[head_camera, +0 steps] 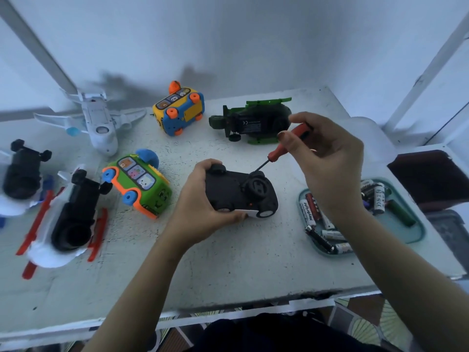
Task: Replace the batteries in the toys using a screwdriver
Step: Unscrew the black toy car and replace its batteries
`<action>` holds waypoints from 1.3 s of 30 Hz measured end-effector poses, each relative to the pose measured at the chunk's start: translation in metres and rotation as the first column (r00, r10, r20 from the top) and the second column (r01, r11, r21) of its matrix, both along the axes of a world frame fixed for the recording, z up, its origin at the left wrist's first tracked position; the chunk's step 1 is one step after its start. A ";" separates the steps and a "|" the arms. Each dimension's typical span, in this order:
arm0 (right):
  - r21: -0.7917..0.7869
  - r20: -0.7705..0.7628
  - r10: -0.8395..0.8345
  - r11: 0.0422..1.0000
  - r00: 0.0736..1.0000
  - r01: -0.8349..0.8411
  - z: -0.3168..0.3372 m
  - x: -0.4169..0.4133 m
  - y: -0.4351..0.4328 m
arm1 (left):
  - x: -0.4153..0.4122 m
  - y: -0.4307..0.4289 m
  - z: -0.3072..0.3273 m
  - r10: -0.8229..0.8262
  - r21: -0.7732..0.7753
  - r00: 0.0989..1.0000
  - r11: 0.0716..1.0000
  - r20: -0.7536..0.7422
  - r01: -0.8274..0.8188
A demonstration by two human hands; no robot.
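Two hands work over the bench (228, 262). The left hand (203, 199) grips a black car (236, 191), which lies upside down near the middle of the bench with its wheels up. The fingers curl over its far side and the thumb presses its near edge.

The right hand (327, 161) pinches a red screwdriver (284, 146) by the handle. It is held tilted, with the dark tip down on the car's underside beside a round black part.

Right of the car, a teal tray (416, 224) holds loose batteries (311, 212), partly hidden by the right forearm. Behind the car a green toy (253, 123) lies on its back, and left of it is a yellow bus (180, 110), wheels up. A green bus (142, 184) lies tipped over just left of the left hand. A plane (99, 120) rests at the back left. Nearer, a white toy (73, 212) with red skids lies belly up, and a blurred toy (22, 176) sits at the far left edge.
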State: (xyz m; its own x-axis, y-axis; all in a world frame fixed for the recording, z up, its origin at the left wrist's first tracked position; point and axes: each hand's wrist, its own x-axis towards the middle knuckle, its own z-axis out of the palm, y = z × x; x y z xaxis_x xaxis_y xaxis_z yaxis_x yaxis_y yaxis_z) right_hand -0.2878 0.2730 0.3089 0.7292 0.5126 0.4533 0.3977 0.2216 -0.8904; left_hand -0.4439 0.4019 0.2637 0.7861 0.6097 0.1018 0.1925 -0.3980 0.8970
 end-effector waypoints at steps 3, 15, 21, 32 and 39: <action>0.048 -0.030 -0.021 0.999 0.999 0.022 -0.002 -0.001 0.005 | -0.001 0.001 -0.001 0.008 0.021 1.000 1.000 -0.024 -0.008; -0.076 -0.100 0.099 0.991 0.990 -0.107 -0.004 0.033 0.012 | 0.000 0.003 0.000 0.001 0.001 0.999 1.000 -0.042 -0.001; -0.060 -0.092 0.106 0.992 0.990 -0.112 0.001 0.032 0.017 | 0.000 0.004 0.000 0.003 0.009 0.999 1.000 -0.048 -0.003; -0.145 -0.048 0.225 0.962 0.973 -0.230 0.007 0.044 0.013 | 0.000 0.004 0.001 -0.002 -0.010 0.999 1.000 -0.038 0.002; -0.010 -0.129 0.204 0.978 0.971 -0.207 0.004 0.036 0.019 | 0.000 0.004 0.001 -0.006 -0.009 0.999 1.000 -0.038 0.006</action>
